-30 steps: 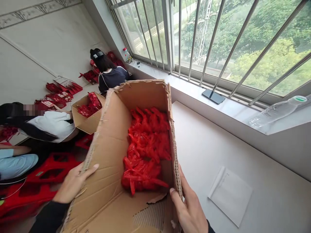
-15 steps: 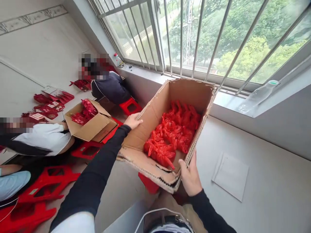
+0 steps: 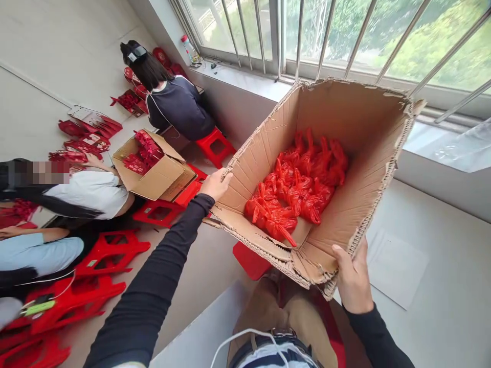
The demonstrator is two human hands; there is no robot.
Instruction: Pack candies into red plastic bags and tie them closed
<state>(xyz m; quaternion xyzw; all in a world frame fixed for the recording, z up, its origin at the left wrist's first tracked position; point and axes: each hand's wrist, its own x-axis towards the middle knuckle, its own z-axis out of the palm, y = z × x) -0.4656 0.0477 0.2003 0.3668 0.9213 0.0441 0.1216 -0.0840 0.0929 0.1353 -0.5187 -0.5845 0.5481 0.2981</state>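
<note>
Between my two hands is an open cardboard box [image 3: 264,138], tilted so that its inside faces me. Several knotted red plastic bags [image 3: 303,179] lie together on its bottom. My left hand [image 3: 215,185] grips the rim of the left wall near its front corner. On the opposite side my right hand [image 3: 355,278] clasps the right wall, thumb inside and fingers outside. The box's edges look torn and frayed, and its underside is hidden.
A white table [image 3: 452,266] with a pale flat sheet [image 3: 399,266] is at right. A red stool [image 3: 251,259] stands below the box. At left, several people sit near red stools [image 3: 111,250] and another carton [image 3: 153,174] of red items. A barred window [image 3: 345,41] is ahead.
The box has moved right and closer to me, both hands still holding it. My view has tilted down, showing more of my lap and the stools at left.
</note>
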